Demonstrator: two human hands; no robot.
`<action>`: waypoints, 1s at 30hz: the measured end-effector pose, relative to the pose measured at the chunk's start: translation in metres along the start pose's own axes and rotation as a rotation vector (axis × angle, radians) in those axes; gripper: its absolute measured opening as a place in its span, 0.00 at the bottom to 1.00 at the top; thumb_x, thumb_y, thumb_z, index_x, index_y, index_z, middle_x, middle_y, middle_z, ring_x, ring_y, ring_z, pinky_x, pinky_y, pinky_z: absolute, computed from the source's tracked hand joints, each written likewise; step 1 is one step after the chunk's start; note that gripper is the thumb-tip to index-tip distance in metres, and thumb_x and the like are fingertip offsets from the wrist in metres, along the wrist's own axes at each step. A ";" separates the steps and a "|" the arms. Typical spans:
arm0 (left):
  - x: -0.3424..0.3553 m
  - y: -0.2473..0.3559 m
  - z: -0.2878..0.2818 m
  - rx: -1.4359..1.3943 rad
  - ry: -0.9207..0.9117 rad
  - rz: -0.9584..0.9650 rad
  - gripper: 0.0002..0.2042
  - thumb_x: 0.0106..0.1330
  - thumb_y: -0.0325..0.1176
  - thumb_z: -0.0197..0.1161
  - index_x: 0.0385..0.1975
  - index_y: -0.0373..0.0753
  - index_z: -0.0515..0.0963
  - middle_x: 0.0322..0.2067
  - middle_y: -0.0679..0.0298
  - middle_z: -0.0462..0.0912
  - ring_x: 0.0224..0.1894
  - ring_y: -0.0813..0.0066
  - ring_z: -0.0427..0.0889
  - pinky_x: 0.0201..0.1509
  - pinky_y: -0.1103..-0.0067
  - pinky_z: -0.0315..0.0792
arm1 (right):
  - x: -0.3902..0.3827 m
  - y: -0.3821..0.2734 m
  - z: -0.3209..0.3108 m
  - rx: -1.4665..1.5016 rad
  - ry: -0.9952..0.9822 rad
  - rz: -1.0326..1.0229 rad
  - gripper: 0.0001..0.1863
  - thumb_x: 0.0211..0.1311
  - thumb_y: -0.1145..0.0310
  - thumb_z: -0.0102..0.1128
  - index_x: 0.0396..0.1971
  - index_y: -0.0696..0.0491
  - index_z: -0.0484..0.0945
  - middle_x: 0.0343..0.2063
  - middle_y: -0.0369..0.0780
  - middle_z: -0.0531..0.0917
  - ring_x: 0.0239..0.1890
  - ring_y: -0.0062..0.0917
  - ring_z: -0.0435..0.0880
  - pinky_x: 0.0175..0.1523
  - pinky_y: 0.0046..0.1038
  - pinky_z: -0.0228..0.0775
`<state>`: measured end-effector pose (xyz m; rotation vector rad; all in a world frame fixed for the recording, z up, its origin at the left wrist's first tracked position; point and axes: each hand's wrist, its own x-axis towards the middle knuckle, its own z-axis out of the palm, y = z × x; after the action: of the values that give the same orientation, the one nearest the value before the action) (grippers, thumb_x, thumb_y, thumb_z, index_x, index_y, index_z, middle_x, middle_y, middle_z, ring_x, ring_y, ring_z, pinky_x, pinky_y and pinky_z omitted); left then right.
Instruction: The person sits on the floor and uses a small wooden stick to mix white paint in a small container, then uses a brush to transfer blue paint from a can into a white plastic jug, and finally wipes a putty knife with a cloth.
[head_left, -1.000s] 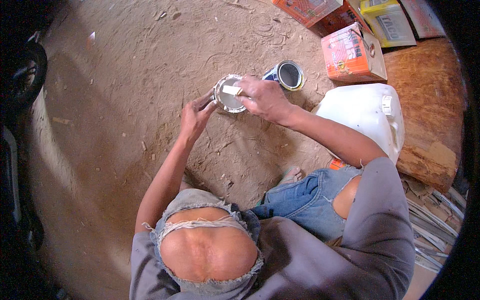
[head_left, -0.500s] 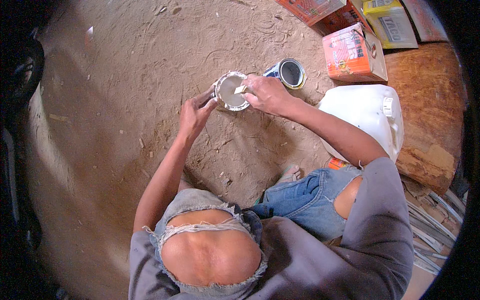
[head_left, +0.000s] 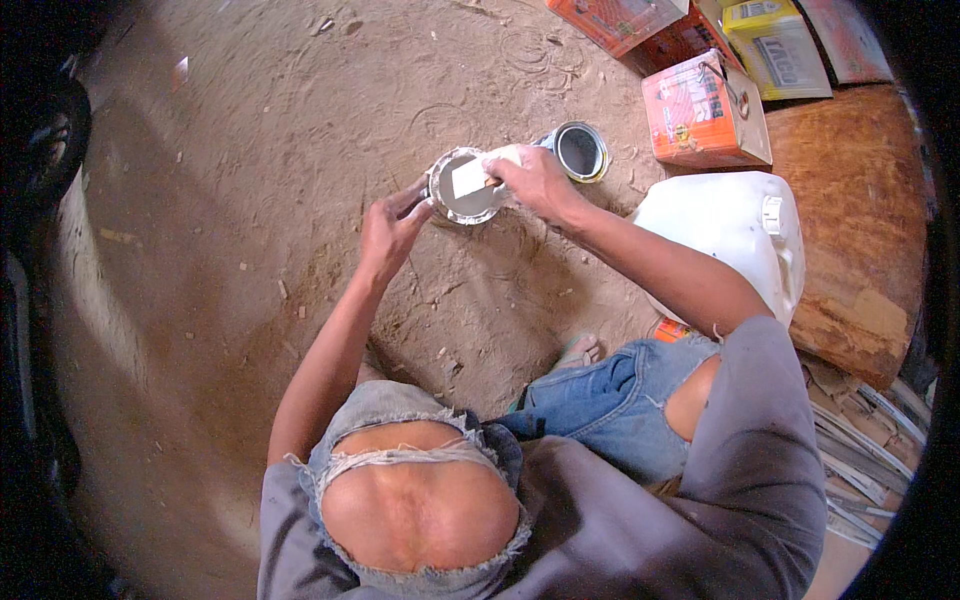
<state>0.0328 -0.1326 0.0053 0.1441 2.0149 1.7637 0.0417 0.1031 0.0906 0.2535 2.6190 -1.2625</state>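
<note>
Standing on the sandy ground is a round can (head_left: 470, 217) with a white-caked rim and a pale liquid inside. My left hand (head_left: 390, 232) grips its left side, thumb and fingers against the wall. In my right hand (head_left: 538, 187), over the can's right rim, is a flat white-coated scraper (head_left: 467, 181). Its broad end is above the liquid, and my fingers hide the other end. Just behind my right hand, a dark open can (head_left: 601, 168) leans or stands tilted; its inside looks dark.
A large white plastic jug (head_left: 700, 215) stands beside my right forearm. Behind it are an orange-and-white square tin (head_left: 690, 110), a yellow tin (head_left: 775, 50) and a brown wooden board (head_left: 850, 230). Thin strips (head_left: 865, 450) lie at lower right. A dark wheel (head_left: 60, 140) is at far left.
My right hand has moved slightly right and raised the scraper, so more of its white flat end shows above the liquid. My left hand stays on the can.
</note>
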 end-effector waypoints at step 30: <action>-0.002 -0.005 0.010 -0.225 -0.101 -0.234 0.38 0.65 0.49 0.69 0.72 0.41 0.62 0.62 0.54 0.75 0.63 0.61 0.74 0.62 0.68 0.69 | -0.015 -0.014 -0.018 -0.453 0.046 -0.283 0.19 0.64 0.56 0.61 0.41 0.58 0.81 0.37 0.50 0.84 0.39 0.45 0.85 0.44 0.40 0.76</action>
<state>0.0395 -0.1255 0.0008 -0.0705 1.6745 1.7782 0.0504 0.1080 0.1164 -0.1729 2.9626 -0.6978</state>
